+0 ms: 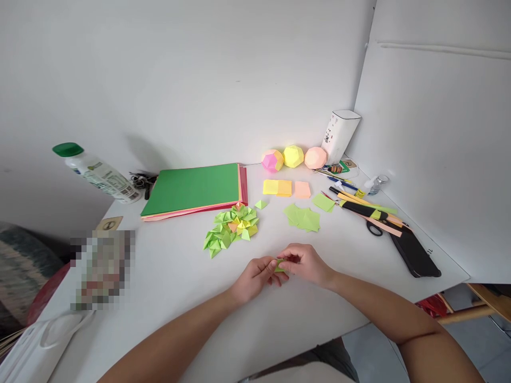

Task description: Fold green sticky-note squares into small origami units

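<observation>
Between my left hand [257, 277] and my right hand [307, 261] is a small piece of green paper [281, 266], pinched by the fingers of both just above the table. The fingers cover most of it, so its folds are hard to make out. Beyond my left hand lies a heap of folded green paper units [223, 231], with a few orange and yellow ones on top. One folded green unit [261, 204] sits apart from the heap. Loose green paper squares [302, 218] are spread beyond my right hand, and another green square [323, 202] lies beside them.
A stack of coloured paper [199, 186] stands back left, near a white bottle [99, 173]. Yellow sticky notes [270, 187] and a pink pad [302, 190] lie before several paper balls [293, 156]. At right are a cutter [367, 210], scissors [374, 229] and a black phone [415, 252].
</observation>
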The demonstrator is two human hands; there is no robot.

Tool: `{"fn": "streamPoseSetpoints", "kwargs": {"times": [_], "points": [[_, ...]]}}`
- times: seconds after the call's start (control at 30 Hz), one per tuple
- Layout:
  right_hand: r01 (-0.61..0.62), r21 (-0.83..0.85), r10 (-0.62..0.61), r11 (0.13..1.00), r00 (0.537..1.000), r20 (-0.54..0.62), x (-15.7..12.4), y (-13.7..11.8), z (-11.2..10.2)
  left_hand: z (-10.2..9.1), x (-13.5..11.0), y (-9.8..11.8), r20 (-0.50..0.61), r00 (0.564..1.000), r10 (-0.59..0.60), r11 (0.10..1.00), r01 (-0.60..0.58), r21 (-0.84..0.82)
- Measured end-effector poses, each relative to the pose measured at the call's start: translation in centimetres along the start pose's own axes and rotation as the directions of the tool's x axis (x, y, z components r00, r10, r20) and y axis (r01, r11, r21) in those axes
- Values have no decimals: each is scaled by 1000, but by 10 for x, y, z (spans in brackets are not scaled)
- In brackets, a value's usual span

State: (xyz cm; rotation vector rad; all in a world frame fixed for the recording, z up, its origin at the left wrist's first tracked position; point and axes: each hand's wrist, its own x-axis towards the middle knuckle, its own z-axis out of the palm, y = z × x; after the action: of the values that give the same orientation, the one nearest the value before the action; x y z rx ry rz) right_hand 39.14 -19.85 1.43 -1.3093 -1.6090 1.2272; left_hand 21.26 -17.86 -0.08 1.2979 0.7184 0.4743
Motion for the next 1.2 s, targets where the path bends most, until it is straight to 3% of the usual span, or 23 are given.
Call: {"fn": "streamPoseSetpoints", "kwargs": {"times": [0.33, 0.57, 0.87, 1.2], "points": [[-225, 213, 198, 951, 970, 142, 3, -3, -7, 1, -1, 0, -45, 999, 27, 999, -26, 31], [-254, 325, 203, 911, 962, 184, 4, -4, -7, 2, -1, -1, -88, 996, 18, 999, -20, -27], [-252, 344, 209, 905, 965, 157, 5, -3, -3, 0, -3, 0, -117, 992, -48, 996, 39, -77], [-280, 376, 222, 883, 956, 192, 5, -6, -8, -2, -5, 3, -7, 996, 88, 996, -88, -20]]}}
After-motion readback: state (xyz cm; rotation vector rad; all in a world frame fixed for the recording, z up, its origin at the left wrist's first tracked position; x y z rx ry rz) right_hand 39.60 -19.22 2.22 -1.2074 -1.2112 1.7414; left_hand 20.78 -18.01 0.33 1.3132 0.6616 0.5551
